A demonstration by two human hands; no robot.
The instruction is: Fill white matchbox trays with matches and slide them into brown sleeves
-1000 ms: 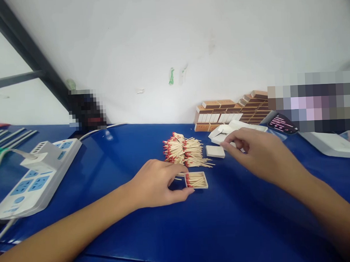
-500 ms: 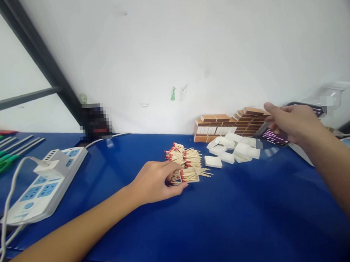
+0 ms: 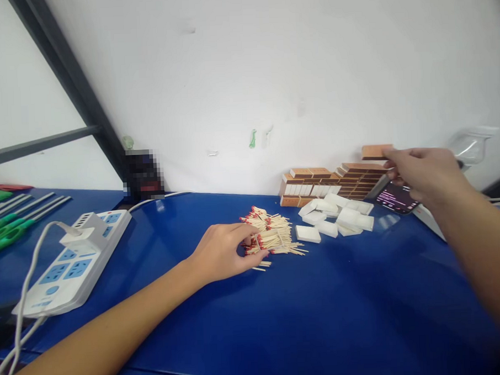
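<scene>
My left hand (image 3: 228, 252) is closed around a white matchbox tray (image 3: 270, 240) filled with red-tipped matches. The tray is at the near side of a loose pile of matches (image 3: 257, 217) on the blue table. Between thumb and fingers, my right hand (image 3: 427, 171) pinches a brown matchbox sleeve (image 3: 376, 151) just above the stacked matchbox sleeves (image 3: 359, 174) by the wall. Several white trays (image 3: 327, 229) lie in a jumble between the match pile and the stack.
A white power strip (image 3: 71, 278) with a plugged-in adapter and cables stands at the left. Green-handled tools (image 3: 11, 231) lie beyond it. A lit phone (image 3: 397, 196) rests under my right hand, and a clear plastic container (image 3: 474, 144) is at the back right.
My right hand has taken hold of a matchbox sleeve and holds it above the stack. My left hand has shifted slightly with the filled tray, and a few loose matches now show below it.
</scene>
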